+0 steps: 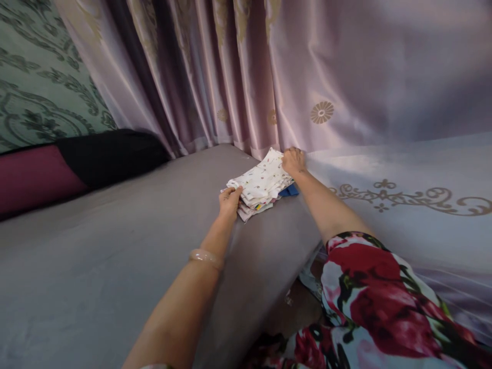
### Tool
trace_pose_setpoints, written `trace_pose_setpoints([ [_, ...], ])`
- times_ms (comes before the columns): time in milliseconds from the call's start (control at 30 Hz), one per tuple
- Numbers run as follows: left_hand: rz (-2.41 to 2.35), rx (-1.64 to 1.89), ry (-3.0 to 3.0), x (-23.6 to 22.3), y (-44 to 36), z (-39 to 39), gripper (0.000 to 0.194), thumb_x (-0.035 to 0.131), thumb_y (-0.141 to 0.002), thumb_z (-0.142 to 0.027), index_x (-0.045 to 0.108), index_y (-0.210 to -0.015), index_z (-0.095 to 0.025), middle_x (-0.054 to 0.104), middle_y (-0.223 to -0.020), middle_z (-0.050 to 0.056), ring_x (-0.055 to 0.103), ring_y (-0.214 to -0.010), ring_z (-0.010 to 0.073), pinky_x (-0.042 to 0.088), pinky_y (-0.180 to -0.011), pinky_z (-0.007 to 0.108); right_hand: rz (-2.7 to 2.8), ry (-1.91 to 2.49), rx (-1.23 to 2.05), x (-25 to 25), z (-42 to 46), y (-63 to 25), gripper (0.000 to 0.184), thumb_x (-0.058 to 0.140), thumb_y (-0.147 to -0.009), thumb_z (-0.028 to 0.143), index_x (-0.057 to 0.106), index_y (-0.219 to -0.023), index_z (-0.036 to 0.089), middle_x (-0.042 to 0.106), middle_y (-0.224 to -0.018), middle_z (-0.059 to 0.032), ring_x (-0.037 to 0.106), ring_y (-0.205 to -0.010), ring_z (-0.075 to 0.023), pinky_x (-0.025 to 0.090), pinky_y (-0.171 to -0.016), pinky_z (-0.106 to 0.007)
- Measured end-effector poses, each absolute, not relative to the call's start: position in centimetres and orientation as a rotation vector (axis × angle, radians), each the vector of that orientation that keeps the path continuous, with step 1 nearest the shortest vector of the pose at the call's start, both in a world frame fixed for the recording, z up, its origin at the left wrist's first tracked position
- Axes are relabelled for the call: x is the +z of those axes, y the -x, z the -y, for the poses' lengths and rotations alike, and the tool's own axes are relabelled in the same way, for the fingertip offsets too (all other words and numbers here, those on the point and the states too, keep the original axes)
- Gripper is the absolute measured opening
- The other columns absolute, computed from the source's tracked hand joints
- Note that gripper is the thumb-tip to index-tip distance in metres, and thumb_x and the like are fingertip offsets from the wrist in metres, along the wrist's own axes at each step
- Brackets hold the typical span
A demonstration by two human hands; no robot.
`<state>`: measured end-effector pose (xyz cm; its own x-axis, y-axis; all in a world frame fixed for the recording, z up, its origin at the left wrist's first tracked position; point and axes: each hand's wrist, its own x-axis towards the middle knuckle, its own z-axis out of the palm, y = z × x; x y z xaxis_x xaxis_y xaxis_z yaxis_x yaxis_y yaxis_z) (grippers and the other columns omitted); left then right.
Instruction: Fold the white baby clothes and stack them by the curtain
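A stack of folded clothes (258, 206) lies at the far corner of the bed. On top is a white folded garment (261, 177) with a small colourful print. My left hand (229, 201) pinches its near left edge, thumb on top. At the far right end, the closed fingers of my right hand (294, 162) grip the same garment; the fingertips are partly hidden. Beneath it, a blue folded cloth (289, 191) sticks out on the right side, close to my right forearm.
Grey sheeting covers the bed (115, 256). A long black and maroon bolster (111, 156) lies along the wall at the left. Shiny pink-mauve curtains (246, 77) hang behind the bed and down its right side. A dark gap (295, 302) shows beside the bed's right edge.
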<state>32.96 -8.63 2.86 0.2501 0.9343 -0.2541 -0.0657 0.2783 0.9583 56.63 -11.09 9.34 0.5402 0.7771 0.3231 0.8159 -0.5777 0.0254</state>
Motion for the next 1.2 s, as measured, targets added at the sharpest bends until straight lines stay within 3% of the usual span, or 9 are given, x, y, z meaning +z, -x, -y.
trace_pose_setpoints([
  [333,-1.105,0.795,-1.122,2.9,-32.7,8.6,0.026,0.072,-0.075,-0.031,0.054,-0.064,-0.016,0.049,-0.047,-0.005,0.039,-0.036,0.0061,0.029,-0.041,0.021,1.369,2.693,-0.491,7.6,10.6,-57.1,0.038,0.048,-0.088,0.022,0.06,-0.121,0.009,0.06,-0.122,-0.02,0.05,-0.116,-0.0306,0.034,-0.098,-0.041],
  [433,-1.191,0.8,-1.253,2.7,-32.4,8.6,0.024,0.072,-0.075,-0.031,0.06,-0.087,-0.014,0.058,-0.058,-0.001,0.053,-0.047,0.0114,0.04,-0.05,0.024,1.398,2.671,-0.513,7.5,10.5,-56.5,0.039,0.049,-0.088,0.022,0.058,-0.124,0.009,0.058,-0.125,-0.0206,0.047,-0.119,-0.0316,0.032,-0.099,-0.043],
  [533,-1.295,0.952,-1.574,2.6,-32.1,8.9,0.041,0.066,-0.08,-0.037,0.056,-0.113,-0.014,0.067,-0.086,0.009,0.065,-0.083,0.0211,0.05,-0.075,0.033,1.483,2.588,-0.47,7.5,10.1,-55.7,0.038,0.038,-0.093,0.022,0.059,-0.123,0.011,0.058,-0.126,-0.0194,0.047,-0.121,-0.0309,0.031,-0.101,-0.044],
  [633,-1.211,1.016,-2.049,2.8,-32.1,9.7,0.041,0.053,-0.089,-0.038,0.054,-0.124,-0.015,0.058,-0.126,0.017,0.051,-0.123,0.0269,0.039,-0.103,0.042,1.601,2.534,-0.238,7.3,9.6,-55.1,0.045,0.028,-0.098,0.033,0.056,-0.129,0.016,0.053,-0.137,-0.0145,0.043,-0.127,-0.0296,0.03,-0.105,-0.045],
  [733,-1.144,0.819,-2.306,2.6,-32.2,10.5,0.048,0.045,-0.092,-0.046,0.053,-0.132,-0.02,0.041,-0.149,0.014,0.032,-0.139,0.032,0.027,-0.113,0.048,1.593,2.562,0.014,6.6,9.4,-55.0,0.052,0.019,-0.099,0.043,0.047,-0.139,0.023,0.039,-0.151,-0.0084,0.034,-0.136,-0.0307,0.026,-0.108,-0.053],
  [900,-1.2,0.613,-2.333,1.7,-32.5,11.1,0.055,0.037,-0.093,-0.054,0.046,-0.141,-0.028,0.031,-0.156,0.009,0.024,-0.144,0.0331,0.023,-0.114,0.052,1.496,2.58,0.123,5.3,9.7,-55.4,0.055,0.016,-0.099,0.048,0.04,-0.144,0.028,0.031,-0.156,-0.0067,0.031,-0.138,-0.0317,0.025,-0.109,-0.058],
  [1067,-1.21,0.614,-2.352,2.0,-32.3,11.2,0.058,0.037,-0.093,-0.053,0.046,-0.141,-0.022,0.03,-0.156,0.012,0.023,-0.144,0.0342,0.023,-0.114,0.053,1.517,2.59,0.136,5.9,9.6,-55.2,0.054,0.018,-0.098,0.047,0.041,-0.144,0.027,0.032,-0.155,-0.0086,0.032,-0.139,-0.0319,0.024,-0.109,-0.061],
  [1200,-1.153,0.727,-2.447,2.5,-31.9,11.7,0.055,0.032,-0.096,-0.048,0.047,-0.14,-0.02,0.032,-0.155,0.013,0.02,-0.146,0.0299,0.017,-0.117,0.051,1.566,2.573,0.062,7.2,9.3,-52.7,0.056,0.023,-0.098,0.047,0.038,-0.145,0.022,0.029,-0.156,-0.0116,0.023,-0.143,-0.0319,0.014,-0.112,-0.063],
])
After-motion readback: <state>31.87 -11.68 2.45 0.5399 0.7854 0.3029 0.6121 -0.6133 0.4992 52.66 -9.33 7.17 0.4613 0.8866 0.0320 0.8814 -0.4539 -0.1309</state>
